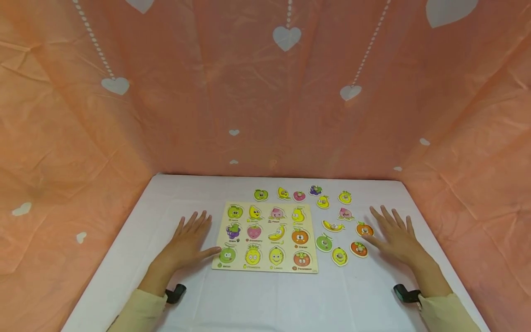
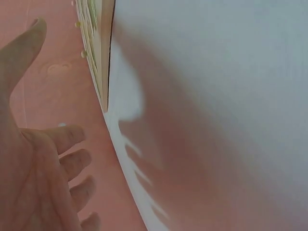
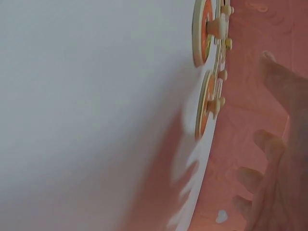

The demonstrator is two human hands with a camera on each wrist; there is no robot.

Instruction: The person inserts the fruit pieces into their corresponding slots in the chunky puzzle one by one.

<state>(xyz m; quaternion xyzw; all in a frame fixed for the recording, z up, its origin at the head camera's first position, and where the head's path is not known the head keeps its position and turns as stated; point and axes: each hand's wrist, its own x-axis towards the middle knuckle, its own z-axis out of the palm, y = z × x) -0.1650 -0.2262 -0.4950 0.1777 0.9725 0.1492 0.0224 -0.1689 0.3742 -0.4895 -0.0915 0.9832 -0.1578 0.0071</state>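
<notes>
My left hand [image 1: 186,244] is held with fingers spread at the left side of a wooden fruit puzzle board [image 1: 264,256]; its thumb tip overlaps the board's edge by the melon picture in the head view. On the other side, my right hand [image 1: 398,240] also has its fingers spread and holds nothing. Its thumb overlaps the orange piece [image 1: 366,228], with the persimmon piece [image 1: 359,249] just below. The left wrist view shows the hand above the table, beside the board's edge [image 2: 107,72]. In the right wrist view, knobbed round pieces [image 3: 205,108] lie near the hand.
Loose knobbed fruit pieces lie behind and right of the board, among them an apple [image 1: 261,195], grapes [image 1: 315,190], a banana [image 1: 333,226], a melon [image 1: 324,243] and a lemon [image 1: 339,257]. A white-covered table [image 1: 257,299] bears everything; pink heart-patterned cloth [image 1: 249,101] encloses it.
</notes>
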